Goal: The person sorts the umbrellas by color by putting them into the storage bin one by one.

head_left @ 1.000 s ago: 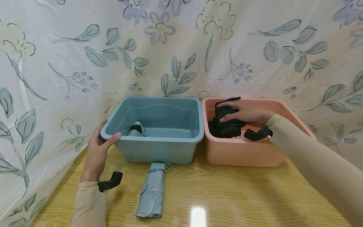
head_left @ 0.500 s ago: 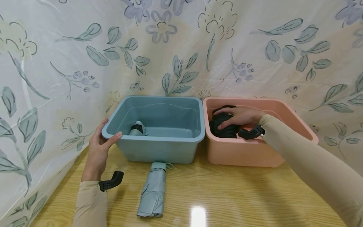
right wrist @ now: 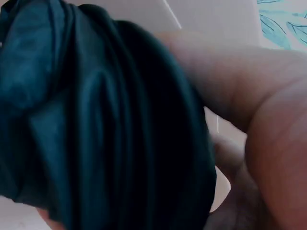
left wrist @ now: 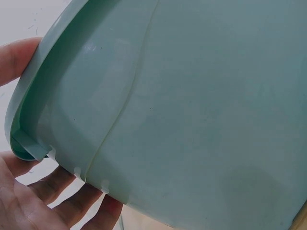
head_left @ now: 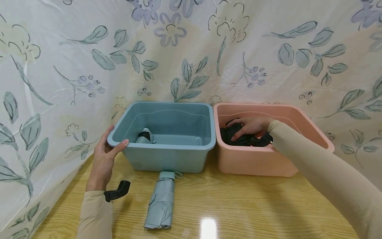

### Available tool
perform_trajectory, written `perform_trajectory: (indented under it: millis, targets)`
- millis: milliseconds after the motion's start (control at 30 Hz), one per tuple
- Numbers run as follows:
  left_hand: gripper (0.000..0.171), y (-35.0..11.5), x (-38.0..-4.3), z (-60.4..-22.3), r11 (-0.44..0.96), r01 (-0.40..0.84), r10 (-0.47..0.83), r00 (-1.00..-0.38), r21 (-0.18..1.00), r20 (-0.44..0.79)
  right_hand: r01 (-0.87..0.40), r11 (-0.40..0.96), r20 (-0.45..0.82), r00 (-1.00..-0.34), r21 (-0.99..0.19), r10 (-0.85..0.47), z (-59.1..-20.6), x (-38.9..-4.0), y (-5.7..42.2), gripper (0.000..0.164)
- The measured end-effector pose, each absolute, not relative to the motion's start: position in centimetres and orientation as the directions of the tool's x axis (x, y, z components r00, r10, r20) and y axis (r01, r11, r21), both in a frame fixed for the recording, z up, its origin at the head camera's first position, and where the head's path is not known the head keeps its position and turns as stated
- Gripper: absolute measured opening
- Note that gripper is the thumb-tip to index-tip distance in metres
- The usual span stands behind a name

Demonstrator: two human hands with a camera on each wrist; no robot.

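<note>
My left hand [head_left: 102, 157] grips the left corner of a blue plastic bin [head_left: 167, 157], its thumb over the rim. In the left wrist view the other fingers [left wrist: 79, 203] curl against the bin's outer wall. My right hand [head_left: 252, 125] is down inside a pink bin [head_left: 256, 162], holding a black folded umbrella [head_left: 235, 130] near the left end. Loose pleated fabric [right wrist: 115, 124] of it fills much of the right wrist view, the thumb and fingers around it. Its lower part is hidden behind the bin's front wall.
A grey-blue folded umbrella [head_left: 160, 202] lies on the wooden table [head_left: 238, 205] before the blue bin. Inside that bin, a light grey-blue item with a black band [head_left: 144, 136] shows at the left. Both bins stand side by side against a floral cloth [head_left: 191, 49].
My right hand has lowered the black umbrella deeper into the pink bin, shifting slightly left. The left hand keeps its place on the blue bin.
</note>
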State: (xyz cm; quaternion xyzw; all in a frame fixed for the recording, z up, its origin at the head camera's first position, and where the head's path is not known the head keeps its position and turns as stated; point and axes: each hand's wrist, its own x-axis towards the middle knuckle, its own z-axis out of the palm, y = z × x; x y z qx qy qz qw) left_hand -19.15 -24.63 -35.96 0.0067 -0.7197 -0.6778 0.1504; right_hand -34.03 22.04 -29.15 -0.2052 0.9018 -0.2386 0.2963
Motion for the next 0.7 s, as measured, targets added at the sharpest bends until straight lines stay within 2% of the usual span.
perform_trajectory:
  millis: [300, 533, 700]
  targets:
    - [0.082, -24.6, -19.2, -35.9, 0.08, 0.194, -0.214, -0.955, 0.978, 0.207, -0.175, 0.878, -0.516, -0.752, -0.445, -0.411, -28.8, -34.3, 22.2, 0.083]
    - [0.083, -24.4, -19.2, -35.9, 0.08, 0.191, -0.219, -0.954, 0.978, 0.204, -0.155, 0.871, -0.519, -0.75, -0.465, -0.411, -29.0, -34.8, 22.6, 0.079]
    - [0.082, -24.3, -19.2, -35.8, 0.077, 0.191, -0.223, -0.953, 0.978, 0.204, -0.197, 0.851, -0.491, -0.744, -0.486, -0.453, -29.4, -35.4, 23.1, 0.081]
